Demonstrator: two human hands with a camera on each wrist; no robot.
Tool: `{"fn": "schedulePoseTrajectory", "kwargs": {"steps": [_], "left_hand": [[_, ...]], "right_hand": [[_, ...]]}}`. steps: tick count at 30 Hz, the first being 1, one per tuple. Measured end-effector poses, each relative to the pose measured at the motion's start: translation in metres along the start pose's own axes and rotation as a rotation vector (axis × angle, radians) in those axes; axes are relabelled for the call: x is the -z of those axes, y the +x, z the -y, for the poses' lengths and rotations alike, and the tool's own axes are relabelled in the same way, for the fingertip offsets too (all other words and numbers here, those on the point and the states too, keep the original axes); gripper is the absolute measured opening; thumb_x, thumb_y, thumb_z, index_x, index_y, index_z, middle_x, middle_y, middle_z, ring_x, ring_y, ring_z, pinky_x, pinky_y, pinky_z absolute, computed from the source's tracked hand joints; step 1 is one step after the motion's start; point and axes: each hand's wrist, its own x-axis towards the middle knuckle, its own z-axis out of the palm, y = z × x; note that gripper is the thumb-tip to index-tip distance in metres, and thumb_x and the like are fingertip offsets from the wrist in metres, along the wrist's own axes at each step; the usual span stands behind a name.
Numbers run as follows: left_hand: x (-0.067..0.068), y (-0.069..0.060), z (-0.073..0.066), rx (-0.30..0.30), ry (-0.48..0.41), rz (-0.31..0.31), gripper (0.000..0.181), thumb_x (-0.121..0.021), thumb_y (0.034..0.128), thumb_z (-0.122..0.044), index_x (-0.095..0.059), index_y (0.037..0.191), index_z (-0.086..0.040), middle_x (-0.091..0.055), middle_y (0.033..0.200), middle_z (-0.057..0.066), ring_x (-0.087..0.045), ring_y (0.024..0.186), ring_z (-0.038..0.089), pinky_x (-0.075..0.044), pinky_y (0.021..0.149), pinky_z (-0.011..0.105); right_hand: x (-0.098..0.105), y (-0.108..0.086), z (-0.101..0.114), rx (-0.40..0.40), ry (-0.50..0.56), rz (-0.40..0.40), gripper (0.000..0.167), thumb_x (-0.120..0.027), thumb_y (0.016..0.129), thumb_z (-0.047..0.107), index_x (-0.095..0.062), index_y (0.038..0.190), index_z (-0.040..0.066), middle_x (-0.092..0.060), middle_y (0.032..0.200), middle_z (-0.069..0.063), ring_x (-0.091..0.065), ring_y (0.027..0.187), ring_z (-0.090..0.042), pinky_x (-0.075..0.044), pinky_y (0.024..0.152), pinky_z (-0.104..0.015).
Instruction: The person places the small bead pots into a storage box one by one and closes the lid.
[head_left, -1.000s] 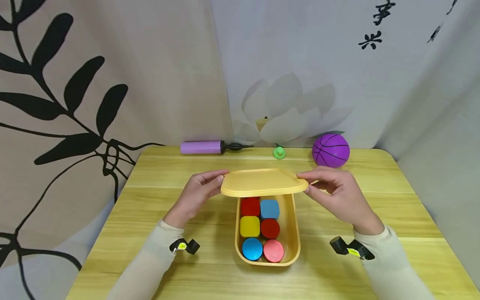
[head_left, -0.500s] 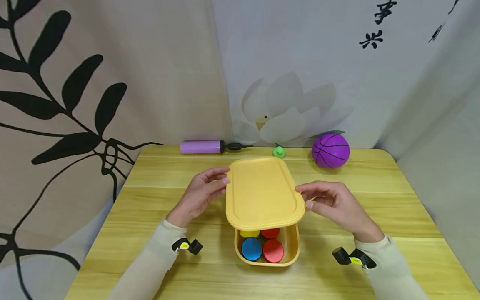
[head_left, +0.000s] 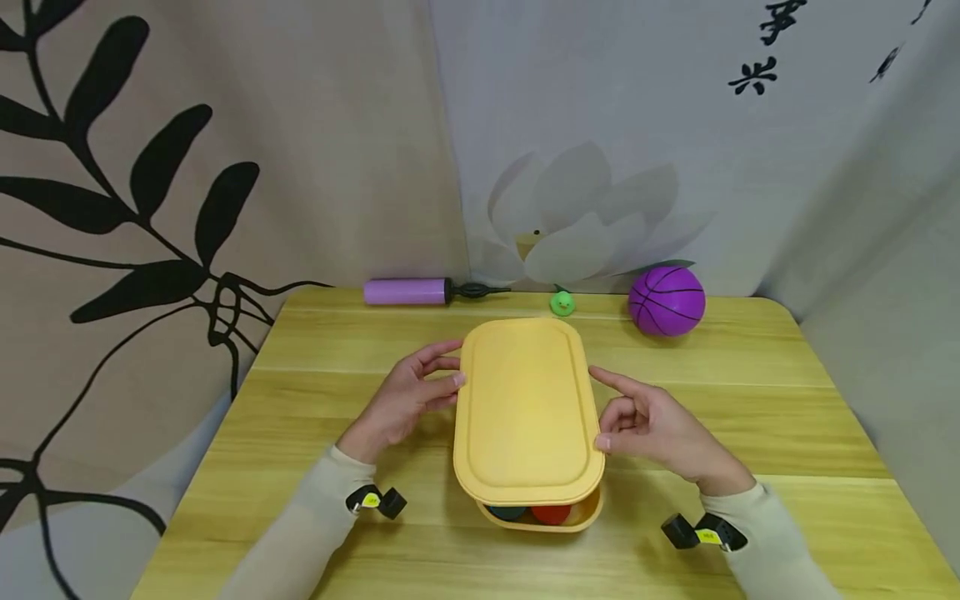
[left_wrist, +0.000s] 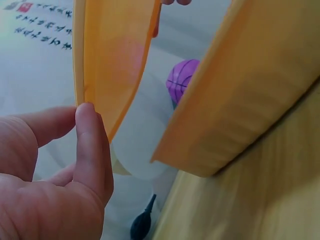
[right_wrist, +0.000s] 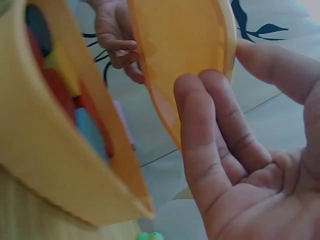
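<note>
A yellow lid point(head_left: 528, 417) is held above a yellow box point(head_left: 581, 517), apart from it and covering most of it in the head view. My left hand point(head_left: 408, 396) pinches the lid's left edge between thumb and fingers. On the opposite edge my right hand point(head_left: 648, 429) grips with the thumb on the rim and fingertips against the underside, as the right wrist view shows. Coloured blocks, among them a red block point(head_left: 551, 514) and a dark blue block point(head_left: 507, 512), peek out at the box's near end. Inside, a light blue block point(right_wrist: 91, 132) shows in the right wrist view.
Along the table's point(head_left: 337, 350) back edge lie a purple hand pump point(head_left: 408, 292), a small green toy point(head_left: 562, 302) and a purple ball point(head_left: 667, 301). A printed curtain point(head_left: 360, 150) hangs behind the table.
The lid has tipped down from nearly edge-on and come nearer over the box, hiding most of the blocks. My right hand has moved toward me along the lid's edge.
</note>
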Motion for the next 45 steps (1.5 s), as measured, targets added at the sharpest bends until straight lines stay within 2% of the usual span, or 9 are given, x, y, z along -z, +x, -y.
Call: {"fn": "schedulePoseTrajectory", "kwargs": {"steps": [3,8,14,21,26,33,40,45], "left_hand": [[-0.001,0.0,0.006,0.01,0.019,-0.011,0.061,-0.073,0.0988,-0.003,-0.05,0.156,-0.009,-0.064,0.13,0.008,-0.073,0.092,0.011,-0.063,0.08,0.026],[-0.004,0.0,0.017,0.016,0.032,-0.027,0.063,-0.074,0.0973,-0.003,-0.05,0.156,-0.009,-0.06,0.135,0.013,-0.073,0.093,0.013,-0.063,0.081,0.028],[-0.009,-0.003,0.025,0.016,0.068,-0.02,0.068,-0.075,0.095,-0.003,-0.05,0.158,-0.014,-0.055,0.136,0.016,-0.071,0.098,0.014,-0.063,0.086,0.033],[-0.014,-0.003,0.034,0.042,0.113,-0.016,0.07,-0.077,0.0944,-0.004,-0.05,0.158,-0.016,-0.057,0.131,0.016,-0.07,0.101,0.015,-0.063,0.09,0.037],[-0.017,-0.002,0.035,0.067,0.11,-0.019,0.071,-0.077,0.0941,-0.003,-0.05,0.158,-0.017,-0.059,0.129,0.016,-0.07,0.099,0.014,-0.063,0.088,0.034],[-0.018,-0.001,0.037,0.065,0.123,-0.02,0.071,-0.077,0.0937,-0.003,-0.049,0.158,-0.015,-0.063,0.126,0.016,-0.071,0.099,0.015,-0.062,0.087,0.034],[-0.019,0.001,0.043,0.073,0.117,-0.029,0.07,-0.075,0.0953,-0.002,-0.048,0.159,-0.014,-0.065,0.119,0.011,-0.071,0.093,0.012,-0.063,0.082,0.032],[-0.02,0.003,0.044,0.085,0.106,-0.031,0.07,-0.075,0.0958,-0.004,-0.048,0.159,-0.018,-0.066,0.112,0.006,-0.069,0.087,0.012,-0.063,0.076,0.031]], "right_hand": [[-0.003,-0.002,-0.009,-0.021,0.01,0.023,0.088,-0.074,0.095,0.0,-0.021,0.166,-0.003,-0.074,0.091,-0.006,-0.069,0.08,-0.011,-0.06,0.071,-0.032],[-0.006,-0.007,-0.021,-0.06,-0.009,0.007,0.092,-0.078,0.094,0.005,-0.021,0.166,0.001,-0.073,0.089,-0.008,-0.07,0.079,-0.012,-0.06,0.071,-0.033],[-0.008,-0.011,-0.031,-0.074,-0.078,-0.059,0.087,-0.08,0.093,0.007,-0.03,0.164,0.004,-0.072,0.098,-0.014,-0.071,0.088,-0.018,-0.061,0.074,-0.035],[-0.012,-0.012,-0.039,-0.076,-0.161,-0.166,0.07,-0.079,0.095,0.01,-0.045,0.156,-0.001,-0.066,0.107,-0.016,-0.066,0.093,-0.016,-0.059,0.075,-0.029],[-0.016,-0.012,-0.044,-0.114,-0.189,-0.227,0.065,-0.08,0.095,0.014,-0.051,0.151,-0.002,-0.062,0.114,-0.017,-0.065,0.096,-0.015,-0.059,0.077,-0.027],[-0.023,-0.007,-0.052,-0.173,-0.208,-0.304,0.058,-0.08,0.096,0.018,-0.055,0.144,-0.002,-0.064,0.116,-0.017,-0.068,0.094,-0.015,-0.06,0.078,-0.026],[-0.025,-0.002,-0.058,-0.194,-0.208,-0.353,0.052,-0.08,0.096,0.018,-0.057,0.139,0.0,-0.067,0.115,-0.017,-0.072,0.092,-0.017,-0.06,0.078,-0.027],[-0.024,0.001,-0.058,-0.202,-0.208,-0.351,0.048,-0.079,0.096,0.018,-0.059,0.136,0.001,-0.068,0.122,-0.018,-0.072,0.097,-0.021,-0.06,0.081,-0.027]]}}
